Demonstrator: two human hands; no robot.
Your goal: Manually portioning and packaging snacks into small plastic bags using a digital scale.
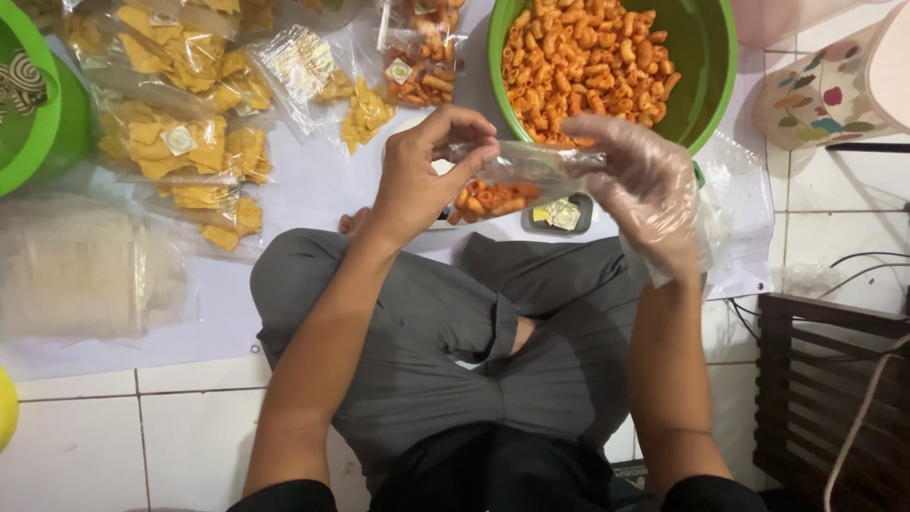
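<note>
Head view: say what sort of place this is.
Probably a home floor used for packing snacks. The person sits cross-legged on white tiles, beside a green bowl of orange macaroni snacks and filled chip bags, both hands on a small clear bag.

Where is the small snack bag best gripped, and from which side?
Probably at its empty top edge, pinched from both ends. The bag is held level between the left hand and the gloved right hand; the orange snacks sag in its lower part, leaving the upper film flat and free to pinch.
</note>
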